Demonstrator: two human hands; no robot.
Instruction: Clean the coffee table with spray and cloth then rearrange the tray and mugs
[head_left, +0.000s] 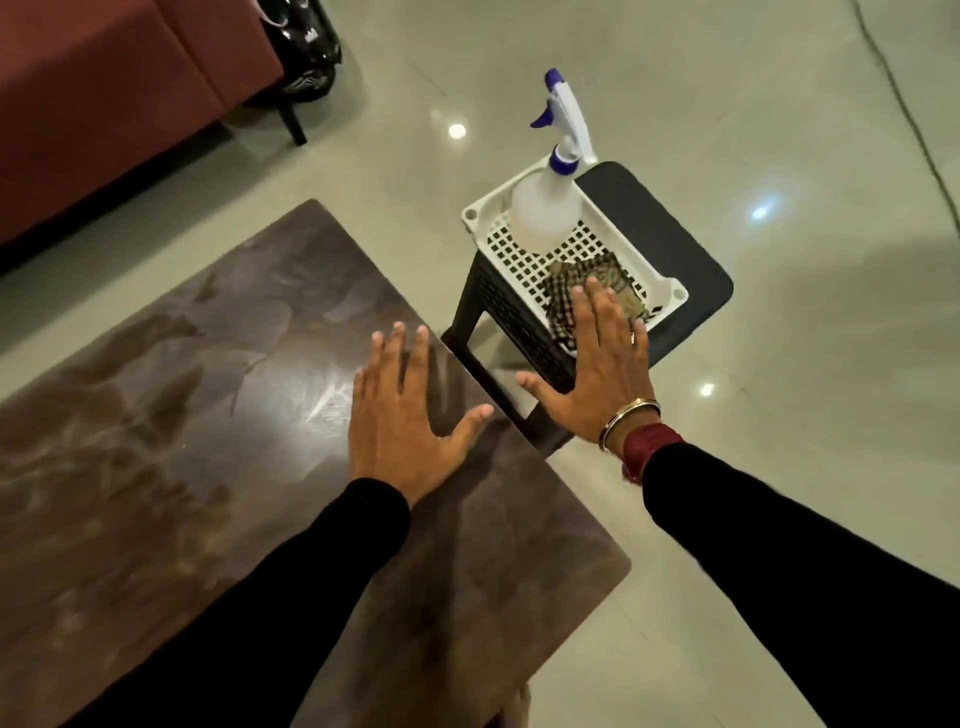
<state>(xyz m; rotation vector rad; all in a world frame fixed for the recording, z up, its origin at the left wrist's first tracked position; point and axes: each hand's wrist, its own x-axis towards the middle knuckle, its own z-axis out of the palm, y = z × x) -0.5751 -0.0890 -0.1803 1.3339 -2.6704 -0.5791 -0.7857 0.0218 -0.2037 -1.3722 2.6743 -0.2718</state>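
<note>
Over the near corner of the coffee table (208, 415): left hand (400, 415), palm down, fingers spread flat, grasping nothing; contact with the surface not determinable. Dark brown marbled tabletop, glossy, with a light glare patch just left of that hand. No tray or mugs within view.

Beside the table's right corner: black plastic stool (670, 249) on a pale tiled floor (779, 104), carrying a white perforated basket (480, 213). Inside the basket, at the far end: spray bottle (545, 208), upright, translucent white body, white head with blue trigger and nozzle. At the near end: checked cloth (597, 275), crumpled, partly draped over the basket's near rim.

Above the cloth: right hand (608, 364), palm down, fingers extended and together, thumb out to the side, not closed on anything. Fingertips overlapping the cloth in view; touching or not, cannot tell. Bangle (628, 421) and red band (649, 447) at that wrist. Black sleeves on both arms.

Upper left: reddish-brown sofa (104, 93), with a glossy black bag (301, 47) alongside it.
</note>
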